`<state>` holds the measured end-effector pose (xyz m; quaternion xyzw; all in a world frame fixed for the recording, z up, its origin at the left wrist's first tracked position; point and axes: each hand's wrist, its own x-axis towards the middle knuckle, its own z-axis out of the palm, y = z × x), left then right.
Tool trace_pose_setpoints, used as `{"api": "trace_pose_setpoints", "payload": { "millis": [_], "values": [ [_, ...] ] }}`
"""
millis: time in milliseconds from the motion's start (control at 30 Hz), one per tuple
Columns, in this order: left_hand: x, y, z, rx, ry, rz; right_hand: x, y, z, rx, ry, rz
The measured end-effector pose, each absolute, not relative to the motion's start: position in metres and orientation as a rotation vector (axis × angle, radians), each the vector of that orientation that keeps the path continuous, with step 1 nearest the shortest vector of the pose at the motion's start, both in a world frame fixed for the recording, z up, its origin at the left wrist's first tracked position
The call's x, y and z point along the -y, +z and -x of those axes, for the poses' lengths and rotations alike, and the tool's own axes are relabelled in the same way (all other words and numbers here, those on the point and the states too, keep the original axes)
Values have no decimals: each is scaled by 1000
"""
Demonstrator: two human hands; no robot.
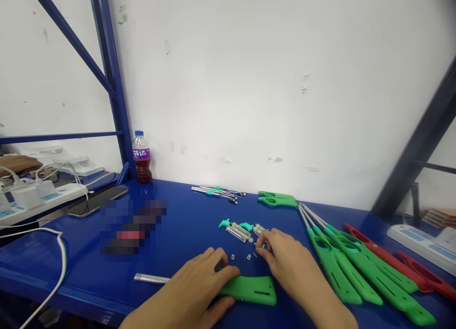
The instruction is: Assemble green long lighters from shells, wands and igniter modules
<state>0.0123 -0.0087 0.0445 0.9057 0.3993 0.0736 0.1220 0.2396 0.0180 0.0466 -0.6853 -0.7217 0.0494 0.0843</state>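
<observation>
My left hand [199,281] is wrapped round a long-necked utility lighter [251,290]; its green handle lies to the right and its silver tube [151,278] points left. My right hand [287,260] is closed in a pinch over the table, just beyond the lighter. A bit of teal shows at its fingertips, mostly hidden. Close by lie clear fuel tanks [238,231] with teal triggers [224,223]. Tiny pale pieces [249,257] are scattered between my hands.
Several green lighters [342,262] and red ones [388,258] lie at right. Metal tubes with wires [217,192] and a green handle shell [278,199] are near the wall. A drink bottle [142,158], phone [98,202], white cable [62,253] and power strip [53,198] are left.
</observation>
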Motion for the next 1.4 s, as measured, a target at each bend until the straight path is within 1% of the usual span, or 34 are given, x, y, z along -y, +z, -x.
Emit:
{"api": "trace_pose_setpoints", "payload": {
  "millis": [500, 733, 867, 1167, 1400],
  "values": [
    [9, 44, -14, -1177, 243, -2655, -23, 39, -238, 2198, 128, 2037],
    [7, 41, -12, -1173, 264, -2653, -25, 35, -248, 2134, 111, 1989],
    [5, 37, -10, -1151, 306, -2656, -23, 34, -249, 2122, 157, 1944],
    [6, 40, -12, -1196, 243, -2639, -19, 42, -258, 2101, 277, 1828],
    [0, 23, -5, -1163, 390, -2675, -7, 51, -272, 2141, 519, 1651]
  ]
}}
